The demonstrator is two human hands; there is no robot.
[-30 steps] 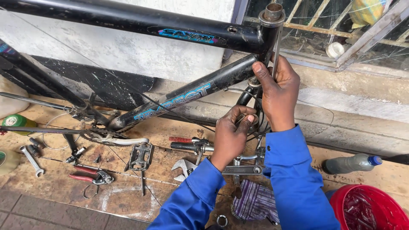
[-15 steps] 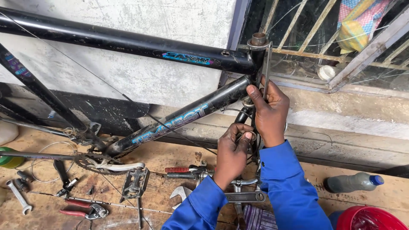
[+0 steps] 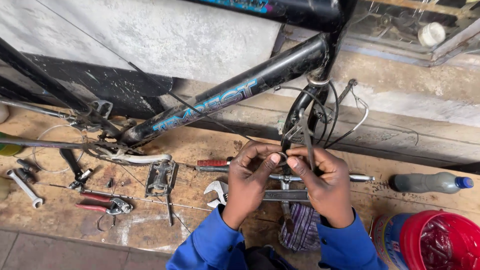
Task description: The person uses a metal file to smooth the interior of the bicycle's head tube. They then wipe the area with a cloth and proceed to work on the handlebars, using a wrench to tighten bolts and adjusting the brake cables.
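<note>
A black bicycle frame [image 3: 235, 95] stands on a wooden bench, its fork [image 3: 300, 112] hanging below the head tube with loose cables around it. Both my hands meet just below the fork. My left hand [image 3: 252, 177] and my right hand [image 3: 325, 182] pinch a small metal ring [image 3: 282, 159] between their fingertips. Blue sleeves cover both forearms. A thin metal strip rises between my right fingers.
On the bench lie a pedal on its crank [image 3: 161, 177], red-handled pliers [image 3: 102, 205], a spanner [image 3: 22, 187], an adjustable wrench [image 3: 217, 192], a striped cloth [image 3: 300, 225], a plastic bottle [image 3: 430, 182] and a red tub [image 3: 440, 240].
My hands have come down from the head tube and fork crown to below the fork. They hold a small ring together, and the view has tilted down toward the bench.
</note>
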